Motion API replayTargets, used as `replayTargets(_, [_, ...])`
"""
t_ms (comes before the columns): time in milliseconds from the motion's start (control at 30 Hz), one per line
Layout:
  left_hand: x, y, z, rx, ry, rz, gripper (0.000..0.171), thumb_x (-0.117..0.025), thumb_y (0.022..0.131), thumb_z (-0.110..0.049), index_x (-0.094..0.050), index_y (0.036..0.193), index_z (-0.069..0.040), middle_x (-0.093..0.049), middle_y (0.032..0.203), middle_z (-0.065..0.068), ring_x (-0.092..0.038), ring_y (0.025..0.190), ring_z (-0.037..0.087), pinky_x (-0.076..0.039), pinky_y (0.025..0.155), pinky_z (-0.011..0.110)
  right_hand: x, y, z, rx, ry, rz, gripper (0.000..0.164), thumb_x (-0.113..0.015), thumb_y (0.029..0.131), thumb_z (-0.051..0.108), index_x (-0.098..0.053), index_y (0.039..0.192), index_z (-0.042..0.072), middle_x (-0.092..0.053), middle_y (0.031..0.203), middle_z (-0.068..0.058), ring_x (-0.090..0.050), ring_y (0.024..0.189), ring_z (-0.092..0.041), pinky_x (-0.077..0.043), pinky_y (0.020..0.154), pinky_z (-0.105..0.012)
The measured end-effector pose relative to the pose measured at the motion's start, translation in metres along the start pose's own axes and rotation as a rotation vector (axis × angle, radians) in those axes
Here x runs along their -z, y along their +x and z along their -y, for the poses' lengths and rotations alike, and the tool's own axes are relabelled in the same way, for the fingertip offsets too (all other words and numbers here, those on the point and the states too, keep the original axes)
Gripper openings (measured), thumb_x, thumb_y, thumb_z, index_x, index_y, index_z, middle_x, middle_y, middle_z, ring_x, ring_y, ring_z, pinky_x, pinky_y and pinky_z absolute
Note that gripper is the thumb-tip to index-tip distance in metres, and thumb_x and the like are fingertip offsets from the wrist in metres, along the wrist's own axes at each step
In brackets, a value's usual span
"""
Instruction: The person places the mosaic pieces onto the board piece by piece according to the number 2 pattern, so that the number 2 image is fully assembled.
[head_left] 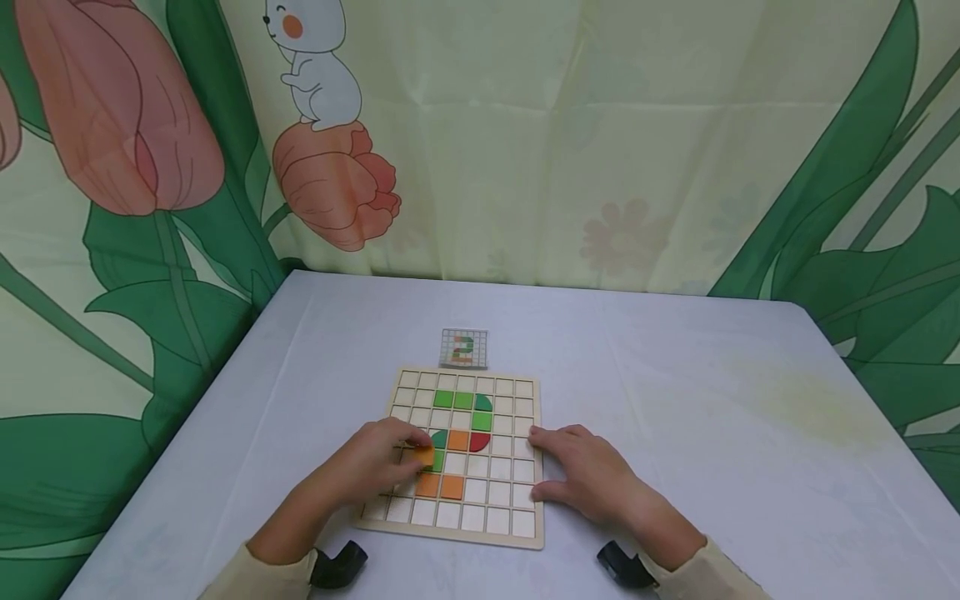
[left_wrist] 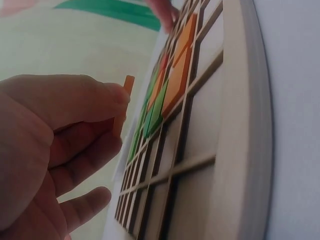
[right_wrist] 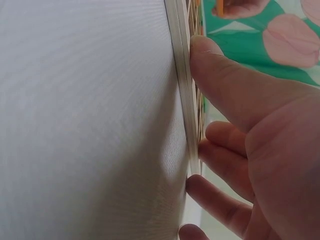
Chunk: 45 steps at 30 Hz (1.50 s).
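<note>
Fingertips of the left hand [head_left: 382,467] pinch a thin orange tile [left_wrist: 121,107] by its edges just above the wooden grid board [head_left: 525,533] on the bench [head_left: 675,400], a light, stiff piece apt to slip, while the right hand [head_left: 588,475] rests open-fingered against the board's right rim.

Pale table [head_left: 675,400], wooden grid board [head_left: 525,533], small pattern card [head_left: 464,348]

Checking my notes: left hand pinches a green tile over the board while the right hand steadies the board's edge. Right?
Not green: the tile pinched by the left hand is orange, as the left wrist view shows. The right hand does steady the board.
</note>
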<state>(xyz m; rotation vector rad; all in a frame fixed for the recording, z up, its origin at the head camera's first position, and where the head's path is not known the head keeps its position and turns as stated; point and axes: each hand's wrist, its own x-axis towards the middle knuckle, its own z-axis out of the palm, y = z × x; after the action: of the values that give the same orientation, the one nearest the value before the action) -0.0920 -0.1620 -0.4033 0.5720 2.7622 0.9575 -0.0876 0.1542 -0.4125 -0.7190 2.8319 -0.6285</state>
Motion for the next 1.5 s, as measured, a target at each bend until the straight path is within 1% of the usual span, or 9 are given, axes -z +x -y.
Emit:
replayTargets(67, [-0.002,0.002,-0.002,-0.027,-0.003,0.013,0.017,-0.078,0.086,-0.006,-0.074,0.101,-0.011,-0.069,0.102,-0.005,-0.062,0.103,0.021,-0.052,0.090,0.045,0.000,0.000,0.000,0.000,-0.003,-0.001,0.069,-0.083,0.081,0.039,-0.059,0.139,0.009,-0.057,0.141,-0.004,-0.053,0.123,-0.029,-0.046,0.098,-0.050])
replayTargets(167, [-0.005,0.005,-0.005,-0.050,-0.007,0.031,0.017,-0.078,0.085,-0.006,-0.074,0.102,-0.010,-0.069,0.103,-0.004,-0.062,0.103,0.021,-0.052,0.091,0.045,0.000,0.000,0.000,0.001,-0.004,-0.004,0.069,-0.083,0.081,0.039,-0.059,0.139,0.009,-0.057,0.141,-0.005,-0.053,0.123,-0.029,-0.046,0.098,-0.050])
replayTargets(467, [-0.013,0.011,-0.013,-0.070,0.015,0.068,0.019,-0.079,0.086,-0.010,-0.074,0.104,-0.010,-0.069,0.103,-0.003,-0.061,0.104,0.020,-0.051,0.093,0.044,-0.001,-0.001,0.000,-0.007,-0.002,-0.002,0.070,-0.083,0.080,0.038,-0.059,0.139,0.009,-0.058,0.140,-0.004,-0.053,0.122,-0.030,-0.046,0.097,-0.050])
replayTargets(700, [-0.016,0.011,-0.016,-0.122,0.038,0.084,0.016,-0.078,0.087,-0.012,-0.074,0.102,-0.013,-0.069,0.100,-0.007,-0.061,0.098,0.016,-0.052,0.090,0.040,-0.001,-0.001,0.000,-0.004,-0.001,-0.006,0.069,-0.083,0.080,0.038,-0.059,0.138,0.009,-0.058,0.140,-0.004,-0.053,0.122,-0.029,-0.046,0.097,-0.049])
replayTargets(800, [-0.017,0.011,-0.016,-0.132,0.036,0.088,0.016,-0.078,0.087,-0.012,-0.075,0.102,-0.013,-0.068,0.099,-0.009,-0.060,0.098,0.015,-0.051,0.091,0.039,-0.001,-0.001,-0.001,-0.004,-0.002,-0.005,0.069,-0.083,0.080,0.038,-0.059,0.139,0.009,-0.058,0.141,-0.004,-0.053,0.122,-0.029,-0.046,0.097,-0.049])
replayTargets(1167, [-0.018,0.013,-0.023,-0.079,0.013,0.122,0.018,-0.079,0.087,-0.015,-0.075,0.105,-0.013,-0.069,0.102,-0.008,-0.061,0.102,0.017,-0.050,0.094,0.042,-0.001,-0.001,-0.001,-0.003,0.006,-0.004,0.069,-0.083,0.081,0.038,-0.059,0.139,0.010,-0.058,0.141,-0.003,-0.053,0.123,-0.028,-0.046,0.097,-0.050])
replayTargets(1367, [-0.018,0.013,-0.026,-0.062,0.002,0.106,0.020,-0.080,0.086,-0.014,-0.074,0.104,-0.013,-0.068,0.101,-0.009,-0.060,0.100,0.015,-0.051,0.093,0.040,-0.001,-0.001,-0.001,-0.007,0.008,-0.004,0.070,-0.083,0.080,0.039,-0.059,0.139,0.010,-0.058,0.140,-0.003,-0.053,0.122,-0.028,-0.046,0.097,-0.049])
replayTargets(1500, [-0.019,0.013,-0.028,-0.071,0.008,0.093,0.020,-0.081,0.085,-0.012,-0.072,0.103,-0.012,-0.068,0.100,-0.008,-0.060,0.098,0.014,-0.052,0.092,0.038,0.000,-0.001,-0.001,-0.004,0.006,-0.004,0.070,-0.083,0.080,0.039,-0.059,0.139,0.010,-0.058,0.140,-0.003,-0.053,0.123,-0.028,-0.045,0.097,-0.050])
